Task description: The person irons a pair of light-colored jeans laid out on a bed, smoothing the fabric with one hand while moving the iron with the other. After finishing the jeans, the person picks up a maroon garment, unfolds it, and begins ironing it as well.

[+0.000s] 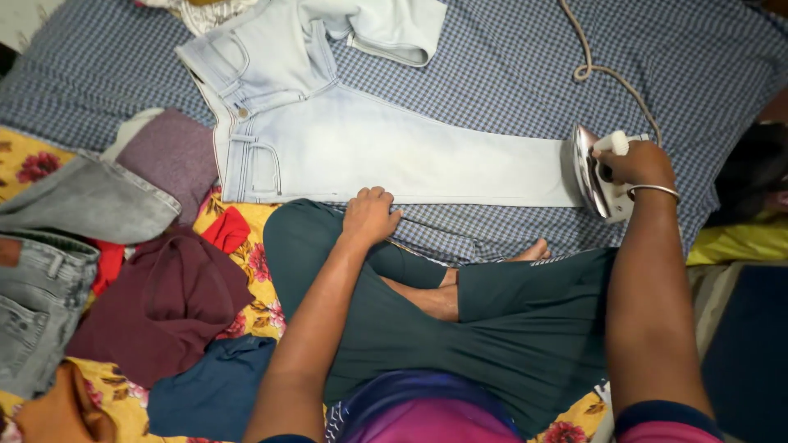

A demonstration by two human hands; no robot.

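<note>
Light-blue jeans (369, 148) lie flat on checked cloth (509, 66); left hand (369, 215) presses near edge w/ curled fingers, right hand (636, 164) grips iron (593, 171) at leg's right end.

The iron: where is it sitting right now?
In the head view the iron is at the right, tipped on its side at the hem end of the pale jeans, on the checked cloth, gripped by the right hand.
</note>
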